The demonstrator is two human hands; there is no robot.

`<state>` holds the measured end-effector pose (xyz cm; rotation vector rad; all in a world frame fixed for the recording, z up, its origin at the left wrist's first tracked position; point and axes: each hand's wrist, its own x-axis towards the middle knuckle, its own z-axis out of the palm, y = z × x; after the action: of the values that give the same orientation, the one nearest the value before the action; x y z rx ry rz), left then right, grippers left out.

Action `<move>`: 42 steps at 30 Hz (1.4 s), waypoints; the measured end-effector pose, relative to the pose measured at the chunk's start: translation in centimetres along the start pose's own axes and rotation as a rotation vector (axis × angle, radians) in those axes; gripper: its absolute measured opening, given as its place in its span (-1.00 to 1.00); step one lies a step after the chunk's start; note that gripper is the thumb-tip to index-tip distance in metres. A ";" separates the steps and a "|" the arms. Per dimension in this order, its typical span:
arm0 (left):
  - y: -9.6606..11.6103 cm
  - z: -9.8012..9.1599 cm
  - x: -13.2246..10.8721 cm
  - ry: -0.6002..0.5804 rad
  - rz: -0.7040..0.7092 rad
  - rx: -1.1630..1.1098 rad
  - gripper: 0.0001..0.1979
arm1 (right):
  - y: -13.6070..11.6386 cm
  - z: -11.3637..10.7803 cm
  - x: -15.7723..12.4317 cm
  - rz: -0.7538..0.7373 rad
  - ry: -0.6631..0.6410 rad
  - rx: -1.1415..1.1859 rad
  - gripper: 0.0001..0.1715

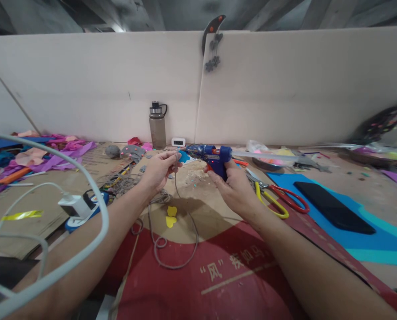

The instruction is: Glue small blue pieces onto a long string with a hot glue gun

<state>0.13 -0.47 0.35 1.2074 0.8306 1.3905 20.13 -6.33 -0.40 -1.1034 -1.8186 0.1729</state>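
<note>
Head view, right hand [236,184]: closed around handle [219,169] of glue gun [215,155].
Left hand [161,168]: nearly closed, cord [176,267] pinched, just beside nozzle [189,149].
Glue gun: held above cardboard [165,289]; judged light, stiff, hot-tipped; best gripped by handle.
Cord: looped onto cardboard; judged soft, limp; best pinched.

We read tan “风” 疾如马 on the red-printed cardboard [172,293], toward its near edge. Digital clock [178,142], glue gun [224,155]: markings too small.
</note>
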 end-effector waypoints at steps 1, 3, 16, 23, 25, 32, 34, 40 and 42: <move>0.0 0.0 0.0 -0.003 0.004 -0.003 -0.71 | 0.1 0.0 0.0 -0.006 -0.007 -0.007 -0.62; -0.1 -0.1 0.0 -0.010 0.011 -0.007 -0.71 | 0.2 0.1 -0.1 -0.009 -0.015 -0.015 -0.60; 0.1 0.1 -0.2 -0.016 0.033 0.020 -0.72 | 0.0 0.3 -0.1 -0.015 -0.011 -0.044 -0.57; 0.1 -0.1 0.0 -0.001 0.042 0.010 -0.76 | -0.1 0.2 -0.1 -0.015 -0.010 -0.017 -0.60; 0.1 -0.1 0.0 -0.005 0.044 0.010 -0.76 | -0.1 0.2 -0.1 -0.012 -0.008 -0.024 -0.59; 0.2 0.2 -0.2 -0.006 0.029 0.025 -0.72 | -0.1 0.3 -0.1 -0.016 -0.009 -0.034 -0.58; 0.3 0.3 -0.3 -0.004 0.029 0.024 -0.71 | -0.1 0.3 -0.1 -0.024 -0.002 -0.032 -0.58; 0.4 0.1 -0.2 0.001 0.045 0.022 -0.73 | 0.0 0.3 -0.1 -0.021 0.003 -0.021 -0.60; 0.4 0.1 -0.2 0.000 0.044 0.020 -0.73 | 0.0 0.3 -0.1 -0.019 0.001 -0.019 -0.60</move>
<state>0.11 -0.79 0.71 1.2472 0.8239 1.4212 19.91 -6.33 -0.64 -1.0995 -1.8326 0.1440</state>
